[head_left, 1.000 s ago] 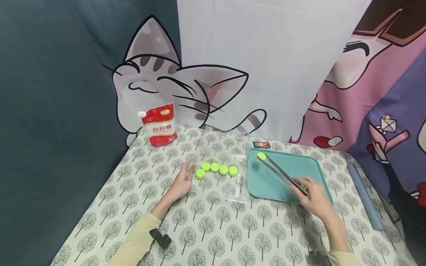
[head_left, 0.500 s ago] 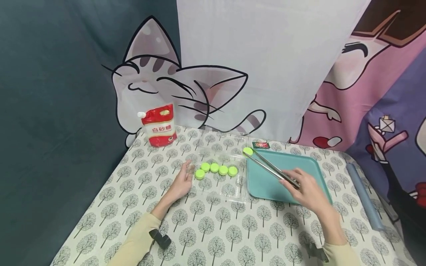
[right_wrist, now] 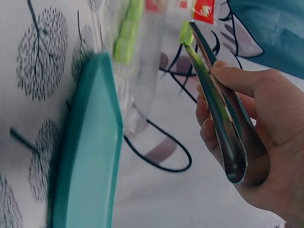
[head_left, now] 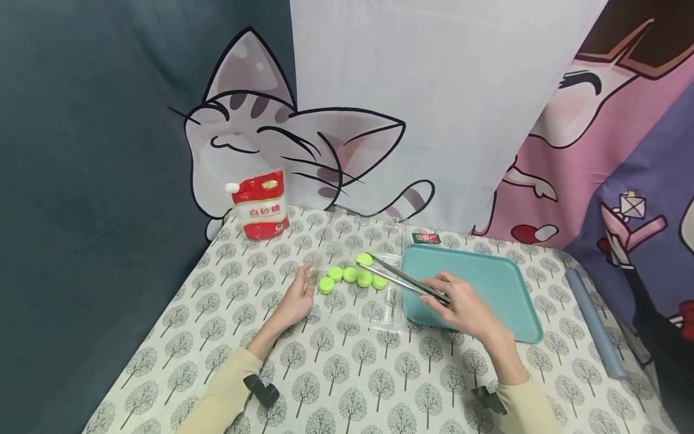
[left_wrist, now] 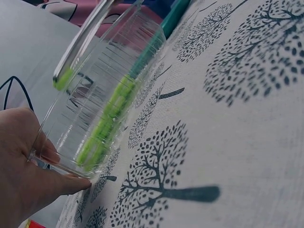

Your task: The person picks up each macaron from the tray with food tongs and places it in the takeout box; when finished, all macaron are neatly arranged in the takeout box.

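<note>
My right hand (head_left: pixel 461 307) grips metal tongs (head_left: pixel 401 279), also seen in the right wrist view (right_wrist: pixel 216 107). Pinched in their tips is a green macaron (head_left: pixel 364 259), held above the clear plastic box (head_left: pixel 374 314). Several more green macarons (head_left: pixel 349 275) lie inside that box in a row; the tongs partly cover the rightmost ones. At the box's left end, my left hand (head_left: pixel 297 298) holds the wall, with thumb and fingers (left_wrist: pixel 47 147) at its edge in the left wrist view. The box's clear lid (head_left: pixel 365 232) stands open at the back.
A teal tray (head_left: pixel 482 289) lies right of the box, below my right forearm. A red and white sugar pouch (head_left: pixel 262 208) stands at back left. Behind the tray is a small green and red packet (head_left: pixel 426 238). A grey-blue roll (head_left: pixel 596 325) lies at the right edge.
My right hand has moved left with the tongs, carrying the macaron from over the tray to above the box. My left hand has stayed at the box's left end.
</note>
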Motion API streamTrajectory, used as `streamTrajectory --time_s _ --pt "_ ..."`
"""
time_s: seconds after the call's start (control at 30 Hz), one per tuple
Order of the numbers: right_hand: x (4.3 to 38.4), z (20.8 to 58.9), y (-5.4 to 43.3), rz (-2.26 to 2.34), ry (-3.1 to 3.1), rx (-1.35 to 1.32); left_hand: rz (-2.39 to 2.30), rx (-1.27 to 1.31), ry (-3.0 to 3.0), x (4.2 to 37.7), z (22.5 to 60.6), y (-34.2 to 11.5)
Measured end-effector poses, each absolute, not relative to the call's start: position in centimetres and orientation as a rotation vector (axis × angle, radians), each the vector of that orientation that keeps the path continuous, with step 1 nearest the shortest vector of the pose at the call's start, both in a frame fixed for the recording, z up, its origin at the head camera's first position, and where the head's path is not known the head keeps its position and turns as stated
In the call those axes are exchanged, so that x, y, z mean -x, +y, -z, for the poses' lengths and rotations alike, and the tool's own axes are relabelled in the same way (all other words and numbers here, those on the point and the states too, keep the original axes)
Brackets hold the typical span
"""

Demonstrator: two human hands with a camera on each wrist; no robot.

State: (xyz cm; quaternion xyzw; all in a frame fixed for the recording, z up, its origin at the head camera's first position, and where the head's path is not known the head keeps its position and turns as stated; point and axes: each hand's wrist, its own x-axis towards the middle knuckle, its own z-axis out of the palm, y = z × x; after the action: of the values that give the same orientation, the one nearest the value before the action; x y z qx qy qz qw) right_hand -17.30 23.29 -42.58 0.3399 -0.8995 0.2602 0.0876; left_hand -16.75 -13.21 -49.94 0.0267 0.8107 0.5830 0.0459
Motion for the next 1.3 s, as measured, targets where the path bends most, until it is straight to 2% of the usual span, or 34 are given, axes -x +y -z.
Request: streamTrajectory --time_s 0.53,0.9,1.3 --pt "17.9 43.3 20.5 -0.780 -2.868 -1.183 -1.788 -0.081 2.474 16.8 50.0 -13.2" --pt "18.0 42.8 19.6 -0.781 -2.999 -1.159 -1.805 -0.088 2.460 16.8 49.7 -13.1" --pt "17.1 43.4 21.2 -0.824 -2.890 -1.087 -1.805 -0.082 2.466 16.8 50.0 -13.1"
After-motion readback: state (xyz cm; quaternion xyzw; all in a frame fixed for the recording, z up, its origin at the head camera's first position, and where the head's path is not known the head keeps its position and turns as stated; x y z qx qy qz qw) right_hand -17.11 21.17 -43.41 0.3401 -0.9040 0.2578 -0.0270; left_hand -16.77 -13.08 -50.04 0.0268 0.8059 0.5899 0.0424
